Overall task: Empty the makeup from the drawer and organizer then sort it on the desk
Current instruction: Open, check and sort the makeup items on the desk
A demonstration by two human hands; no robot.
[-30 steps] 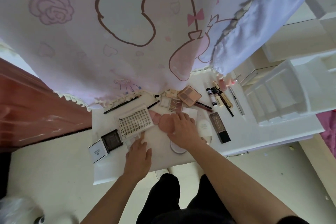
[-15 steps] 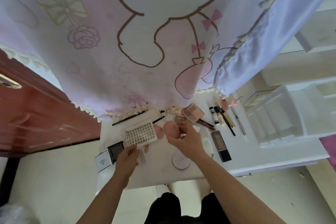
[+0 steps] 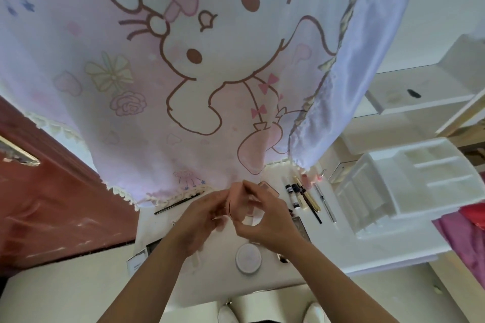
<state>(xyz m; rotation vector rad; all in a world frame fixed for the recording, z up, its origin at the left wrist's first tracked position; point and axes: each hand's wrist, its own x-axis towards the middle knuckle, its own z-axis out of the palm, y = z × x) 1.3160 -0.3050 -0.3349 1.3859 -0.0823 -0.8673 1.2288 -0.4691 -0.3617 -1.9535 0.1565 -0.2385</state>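
Both my hands are raised above the white desk (image 3: 393,249), my left hand (image 3: 202,214) and right hand (image 3: 265,220) together pinching a pink sponge (image 3: 237,203). If my grip slackens, it could fall among the tubes (image 3: 301,195) lined up below.

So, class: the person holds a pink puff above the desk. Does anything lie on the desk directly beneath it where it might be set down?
Partly. The pink puff is pinched between the left hand and right hand. Nearer the person a round white compact lies on the desk; what lies under the hands is hidden.
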